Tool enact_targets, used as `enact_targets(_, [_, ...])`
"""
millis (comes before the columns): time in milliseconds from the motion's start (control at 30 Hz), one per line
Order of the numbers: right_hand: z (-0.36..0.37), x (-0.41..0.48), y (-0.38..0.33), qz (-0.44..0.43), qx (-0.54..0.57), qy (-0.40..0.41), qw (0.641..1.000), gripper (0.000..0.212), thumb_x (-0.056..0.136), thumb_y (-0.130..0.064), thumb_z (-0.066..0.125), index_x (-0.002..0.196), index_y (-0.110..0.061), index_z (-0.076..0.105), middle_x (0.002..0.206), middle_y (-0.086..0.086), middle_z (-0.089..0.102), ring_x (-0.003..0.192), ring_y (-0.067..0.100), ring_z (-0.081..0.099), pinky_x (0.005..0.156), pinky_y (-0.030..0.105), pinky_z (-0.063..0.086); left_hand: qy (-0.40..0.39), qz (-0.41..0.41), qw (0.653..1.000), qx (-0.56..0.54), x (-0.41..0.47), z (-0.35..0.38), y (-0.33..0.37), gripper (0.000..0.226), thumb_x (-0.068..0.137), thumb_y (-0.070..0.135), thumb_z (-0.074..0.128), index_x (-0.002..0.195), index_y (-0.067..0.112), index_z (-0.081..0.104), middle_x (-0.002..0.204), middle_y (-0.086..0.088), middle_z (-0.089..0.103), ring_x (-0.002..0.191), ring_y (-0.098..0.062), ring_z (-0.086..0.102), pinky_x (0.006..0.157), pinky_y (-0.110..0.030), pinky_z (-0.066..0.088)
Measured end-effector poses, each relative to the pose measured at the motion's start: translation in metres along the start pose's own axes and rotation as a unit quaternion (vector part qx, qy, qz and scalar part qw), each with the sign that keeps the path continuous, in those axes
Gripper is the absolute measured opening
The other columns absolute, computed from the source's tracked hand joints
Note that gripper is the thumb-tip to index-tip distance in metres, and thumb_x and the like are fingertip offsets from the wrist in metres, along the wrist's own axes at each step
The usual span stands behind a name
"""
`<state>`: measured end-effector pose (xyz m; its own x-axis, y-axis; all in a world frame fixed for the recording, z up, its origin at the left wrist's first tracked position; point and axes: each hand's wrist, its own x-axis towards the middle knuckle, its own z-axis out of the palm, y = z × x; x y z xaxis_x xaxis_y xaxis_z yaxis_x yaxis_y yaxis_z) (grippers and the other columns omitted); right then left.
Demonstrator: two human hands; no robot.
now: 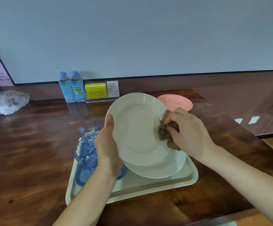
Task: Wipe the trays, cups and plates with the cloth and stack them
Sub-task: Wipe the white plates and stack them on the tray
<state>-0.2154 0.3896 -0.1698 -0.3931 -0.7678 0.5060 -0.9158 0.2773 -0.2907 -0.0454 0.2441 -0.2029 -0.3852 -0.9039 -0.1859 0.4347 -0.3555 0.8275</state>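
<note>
The left hand (107, 147) grips the tilted white plate (137, 128) by its left rim, thumb over the front, and holds it up above the cream tray (148, 188). The right hand (188, 132) is bunched round the brown cloth (165, 134) and presses it to the plate's right rim. To do this well, I'd say the cloth should sweep the whole rim and then the well, with the left hand turning the plate bit by bit and gripping firmly so the glazed edge can't slip. Then the plate can go down on the second white plate (158, 170) lying on the tray. Counting: three plates, two white and a pink plate (176, 101) flecked with crumbs on the tabletop (34, 136) behind; two clear blue cups, a far cup (90, 129) and a near cup (85, 154), on one small blue tray (122, 174); one cream tray, as far as I can tell; one cloth; two water bottles (65, 88) by the wall
</note>
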Motion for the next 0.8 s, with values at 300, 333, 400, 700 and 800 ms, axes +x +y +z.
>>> enact_targets(300, [-0.003,0.022,0.012,-0.01,0.04,0.029,0.999,0.023,0.09,0.0,0.071,0.095,-0.023,0.075,0.107,-0.014,0.064,0.095,0.009,0.062,0.085,0.029,0.054,0.005,-0.023,1.0,-0.009,0.001,-0.003,-0.004,0.036,0.097,0.059,0.069,0.114,0.029,0.08,0.118,-0.005,0.081,0.115,-0.034,0.075,0.101,-0.057,0.058])
enact_targets(333, [0.0,0.014,0.01,-0.015,0.025,0.02,0.999,0.023,0.089,-0.001,0.072,0.094,-0.023,0.074,0.105,-0.015,0.062,0.092,0.009,0.06,0.084,0.031,0.054,0.01,-0.022,1.0,-0.011,0.001,-0.003,-0.003,0.038,0.097,0.058,0.068,0.116,0.028,0.079,0.117,-0.005,0.081,0.113,-0.034,0.075,0.099,-0.056,0.059])
enact_targets(400, [0.009,-0.006,0.004,-0.019,0.008,-0.005,1.0,0.02,0.087,-0.004,0.073,0.094,-0.023,0.074,0.102,-0.014,0.061,0.092,0.014,0.061,0.082,0.038,0.055,0.012,-0.017,1.0,-0.014,0.0,-0.002,-0.003,0.041,0.097,0.059,0.068,0.12,0.026,0.078,0.117,-0.005,0.081,0.111,-0.033,0.076,0.09,-0.049,0.061])
enact_targets(700, [0.021,-0.016,0.002,-0.09,-0.045,-0.027,0.995,0.021,0.089,-0.004,0.072,0.098,-0.021,0.079,0.104,-0.006,0.068,0.093,0.023,0.062,0.078,0.039,0.057,-0.039,0.027,0.999,0.011,-0.007,0.0,-0.01,0.045,0.088,0.06,0.074,0.104,0.018,0.079,0.116,-0.014,0.079,0.106,-0.037,0.075,0.097,-0.051,0.058])
enact_targets(800, [0.02,-0.015,0.003,-0.115,-0.103,0.007,0.988,0.02,0.088,-0.008,0.064,0.099,-0.019,0.076,0.104,-0.003,0.069,0.091,0.021,0.059,0.075,0.032,0.057,-0.046,0.03,0.998,0.007,-0.011,0.001,-0.008,0.038,0.093,0.057,0.07,0.096,0.021,0.082,0.117,-0.018,0.079,0.111,-0.044,0.074,0.1,-0.06,0.057])
